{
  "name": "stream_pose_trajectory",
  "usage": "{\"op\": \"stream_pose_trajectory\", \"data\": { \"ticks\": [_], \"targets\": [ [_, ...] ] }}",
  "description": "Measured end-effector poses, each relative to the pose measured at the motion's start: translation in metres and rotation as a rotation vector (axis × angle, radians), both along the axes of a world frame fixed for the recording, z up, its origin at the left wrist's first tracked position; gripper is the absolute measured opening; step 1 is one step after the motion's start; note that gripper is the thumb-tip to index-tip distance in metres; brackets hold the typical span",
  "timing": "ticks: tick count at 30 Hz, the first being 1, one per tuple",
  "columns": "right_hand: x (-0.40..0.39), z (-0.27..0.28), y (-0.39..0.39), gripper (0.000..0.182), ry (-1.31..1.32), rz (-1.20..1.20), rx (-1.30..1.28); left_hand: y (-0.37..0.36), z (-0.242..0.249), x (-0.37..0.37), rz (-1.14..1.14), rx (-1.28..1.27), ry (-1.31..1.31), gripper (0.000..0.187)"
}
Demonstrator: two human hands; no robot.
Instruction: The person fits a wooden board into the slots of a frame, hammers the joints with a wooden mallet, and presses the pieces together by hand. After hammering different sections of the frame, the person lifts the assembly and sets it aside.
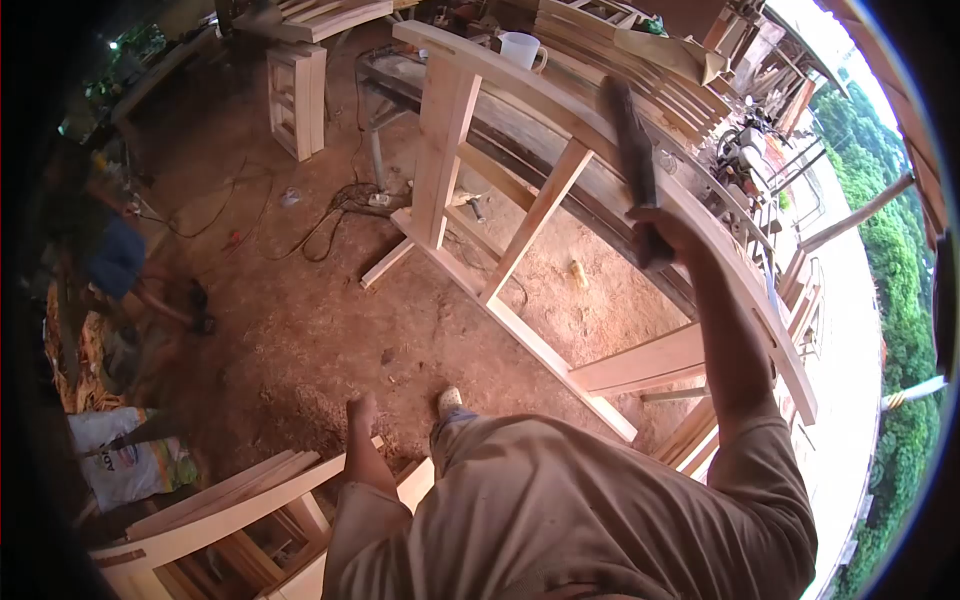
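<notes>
My right hand is wrapped round a dark, club-like wooden mallet, raised over the curved top rail of a pale wooden frame. Upright pieces join that rail to a straight lower rail, and a wide board forms one end part. My left hand hangs low at my side, above the dirt floor and near a second curved wooden frame; its fingers are hidden from above.
A workbench with a white mug stands behind the frame. Cables lie on the dirt floor. A person in blue shorts is at the left, near a white sack. Stacked curved wood pieces lie at the back.
</notes>
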State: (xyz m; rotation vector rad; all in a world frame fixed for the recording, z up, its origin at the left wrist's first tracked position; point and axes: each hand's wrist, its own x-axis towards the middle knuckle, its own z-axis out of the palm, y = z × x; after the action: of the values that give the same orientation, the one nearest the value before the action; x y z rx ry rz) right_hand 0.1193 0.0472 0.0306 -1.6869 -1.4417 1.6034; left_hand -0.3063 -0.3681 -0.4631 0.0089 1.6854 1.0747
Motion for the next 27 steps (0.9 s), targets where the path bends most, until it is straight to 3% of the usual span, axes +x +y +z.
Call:
{"op": "stream_pose_trajectory", "data": {
  "ticks": [2,4,5,6,7,9,11,12,13,14,15,16,19,22,23,24,25,26,27],
  "targets": [
    [-0.019,-0.007,-0.024,0.018,0.185,-0.093,0.018,0.01,0.034,-0.002,0.081,-0.125,0.074,0.031],
    [-0.019,0.005,-0.048,0.022,0.61,0.177,0.148,-0.008,-0.006,-0.002,0.155,-0.024,0.107,0.03],
    [-0.013,0.004,-0.047,0.025,0.539,0.123,0.205,-0.018,-0.012,0.0,0.041,-0.161,0.249,0.032],
    [-0.018,0.013,-0.055,0.021,0.633,0.196,0.151,-0.023,-0.012,0.008,-0.062,-0.311,0.375,0.034],
    [-0.014,0.002,-0.047,0.022,0.605,0.009,0.231,-0.033,-0.005,0.022,0.057,-0.308,0.349,0.027],
    [-0.021,0.035,-0.054,0.028,0.602,-0.049,0.351,-0.061,0.001,0.044,0.224,-0.31,0.311,0.021],
    [-0.006,0.056,-0.032,0.037,0.549,-0.023,0.567,-0.085,-0.003,0.05,-0.029,-0.389,0.122,0.025],
    [-0.002,0.075,-0.022,0.041,0.491,0.015,0.714,-0.091,0.005,0.054,-0.018,-0.468,-0.008,0.037],
    [0.001,0.089,-0.003,0.046,0.558,-0.046,0.798,-0.09,0.024,0.062,-0.007,-0.466,-0.002,0.037],
    [-0.013,0.117,-0.003,0.051,0.669,-0.058,0.802,-0.083,0.058,0.072,0.158,-0.444,-0.042,0.039],
    [-0.016,0.138,0.01,0.048,0.596,-0.069,0.883,-0.08,0.076,0.077,0.318,-0.422,-0.081,0.042],
    [-0.004,0.158,0.039,0.039,0.529,-0.042,0.922,-0.087,0.049,0.078,0.301,-0.382,-0.077,0.042],
    [-0.033,0.206,0.074,0.029,0.656,-0.076,0.996,-0.114,-0.075,0.068,0.057,-0.223,0.004,0.045],
    [-0.061,0.23,0.088,0.023,0.709,-0.239,1.112,-0.094,-0.018,0.09,-0.051,-0.628,0.548,0.053],
    [-0.049,0.228,0.127,0.022,0.639,-0.081,1.227,-0.093,-0.007,0.094,-0.268,-0.696,0.64,0.056],
    [-0.049,0.223,0.152,0.022,0.567,0.076,1.339,-0.086,0.02,0.096,-0.804,-0.75,0.816,0.053],
    [-0.064,0.205,0.158,0.019,0.659,0.014,1.242,-0.085,0.019,0.1,-0.796,-0.749,0.815,0.053],
    [-0.058,0.174,0.177,0.019,0.013,0.183,1.577,-0.091,0.019,0.11,-0.43,-0.727,0.769,0.049],
    [-0.079,0.156,0.142,0.019,0.173,0.152,1.131,-0.098,0.008,0.118,-0.07,-0.687,0.709,0.045]
  ]
}}
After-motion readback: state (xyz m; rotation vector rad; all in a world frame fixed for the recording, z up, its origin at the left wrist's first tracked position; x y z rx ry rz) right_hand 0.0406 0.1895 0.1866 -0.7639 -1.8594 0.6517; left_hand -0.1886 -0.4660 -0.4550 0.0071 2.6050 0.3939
